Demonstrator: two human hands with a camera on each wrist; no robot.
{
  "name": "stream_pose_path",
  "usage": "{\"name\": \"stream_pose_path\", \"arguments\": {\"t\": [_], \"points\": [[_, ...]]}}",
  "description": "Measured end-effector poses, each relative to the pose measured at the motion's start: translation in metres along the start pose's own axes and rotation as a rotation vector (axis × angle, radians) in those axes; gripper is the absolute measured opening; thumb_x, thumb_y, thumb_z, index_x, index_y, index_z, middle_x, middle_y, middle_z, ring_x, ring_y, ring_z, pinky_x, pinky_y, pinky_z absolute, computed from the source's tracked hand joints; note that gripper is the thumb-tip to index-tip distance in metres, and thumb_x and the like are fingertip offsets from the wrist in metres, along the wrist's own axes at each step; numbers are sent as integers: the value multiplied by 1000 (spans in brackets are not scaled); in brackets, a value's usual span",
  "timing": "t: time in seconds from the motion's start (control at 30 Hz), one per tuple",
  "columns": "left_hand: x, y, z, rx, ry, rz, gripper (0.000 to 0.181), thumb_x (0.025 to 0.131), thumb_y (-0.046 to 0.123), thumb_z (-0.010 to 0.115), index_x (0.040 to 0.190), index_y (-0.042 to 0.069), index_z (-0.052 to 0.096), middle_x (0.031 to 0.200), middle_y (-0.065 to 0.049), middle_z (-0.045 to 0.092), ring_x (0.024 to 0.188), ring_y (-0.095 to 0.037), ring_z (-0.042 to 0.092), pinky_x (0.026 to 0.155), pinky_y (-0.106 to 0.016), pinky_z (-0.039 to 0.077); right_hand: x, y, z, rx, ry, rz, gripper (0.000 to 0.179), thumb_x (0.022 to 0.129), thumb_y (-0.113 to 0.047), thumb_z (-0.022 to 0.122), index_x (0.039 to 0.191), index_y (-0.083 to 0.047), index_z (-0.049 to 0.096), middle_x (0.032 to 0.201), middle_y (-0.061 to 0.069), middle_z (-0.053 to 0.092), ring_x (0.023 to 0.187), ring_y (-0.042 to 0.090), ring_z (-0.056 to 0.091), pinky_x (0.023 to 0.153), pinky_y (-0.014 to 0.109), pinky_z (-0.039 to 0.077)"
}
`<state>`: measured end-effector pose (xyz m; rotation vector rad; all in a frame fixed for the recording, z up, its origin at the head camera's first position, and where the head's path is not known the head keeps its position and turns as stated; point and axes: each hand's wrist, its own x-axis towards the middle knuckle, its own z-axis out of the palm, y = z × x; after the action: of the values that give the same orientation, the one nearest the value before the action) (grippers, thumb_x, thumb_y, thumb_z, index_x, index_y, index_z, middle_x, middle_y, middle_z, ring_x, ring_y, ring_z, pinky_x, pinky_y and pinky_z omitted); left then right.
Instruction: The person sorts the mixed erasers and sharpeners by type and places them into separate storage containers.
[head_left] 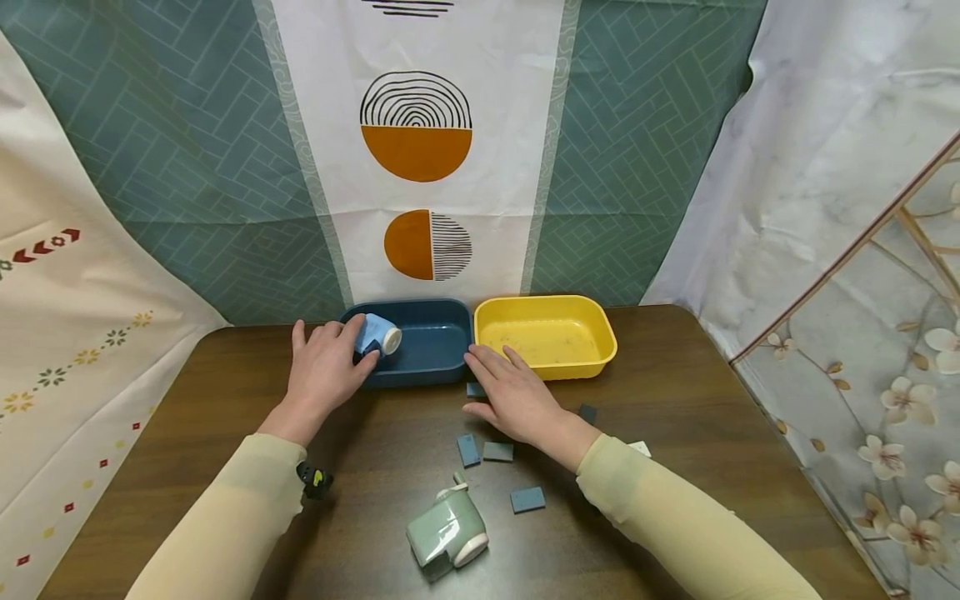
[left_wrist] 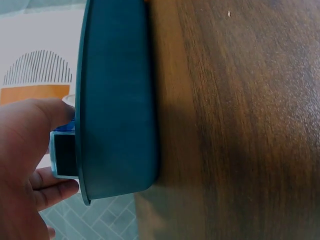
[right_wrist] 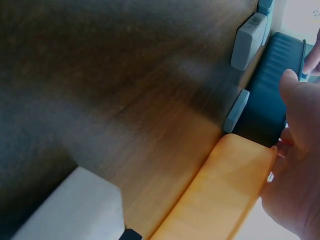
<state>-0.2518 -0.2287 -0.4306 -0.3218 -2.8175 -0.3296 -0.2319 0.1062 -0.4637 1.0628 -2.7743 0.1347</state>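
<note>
Fingers of your left hand (head_left: 324, 367) pinch the light-blue object (head_left: 371, 332) at the blue tray (head_left: 437, 340), left of frame centre; now your right hand (head_left: 517, 398), fingers outstretched, by the yellow tray (head_left: 558, 333)!

Soft head-view light, shadows on tabletop (head_left: 367, 508), right wrist view dimmer, perhaps blurred

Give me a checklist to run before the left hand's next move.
1. Left hand gripping the light-blue toy: ok.
2. Toy's base on the floor of the blue tray: cannot tell.
3. Right hand free of objects: ok, none visible in it.
4. Green toy apart from both hands: ok, on the table.
5. Space before blue tray clear: not ok, a tile lies there.
</note>
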Motion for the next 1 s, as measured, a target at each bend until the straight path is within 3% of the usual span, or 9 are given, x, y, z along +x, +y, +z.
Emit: {"name": "stream_pose_path", "arguments": {"t": [0.6,1.0], "points": [[12,0,13,-10,-85,-51,70,106,35,73,162,0,50,146,-32,60,137,-52,52,128,-77,1,0,0,0,-2,-1,2,84,111,-57,62,170,-2,39,177,15,36,165,27,32,135,53,19],[19,-1,13,14,-118,-28,72,105,36,76,162,0,50,142,-31,63,136,-51,55,128,-77,2,1,-1,1,-15,-14,7,84,111,-58,60,171,-3,38,178,15,35,165,27,31,134,55,22]]}}
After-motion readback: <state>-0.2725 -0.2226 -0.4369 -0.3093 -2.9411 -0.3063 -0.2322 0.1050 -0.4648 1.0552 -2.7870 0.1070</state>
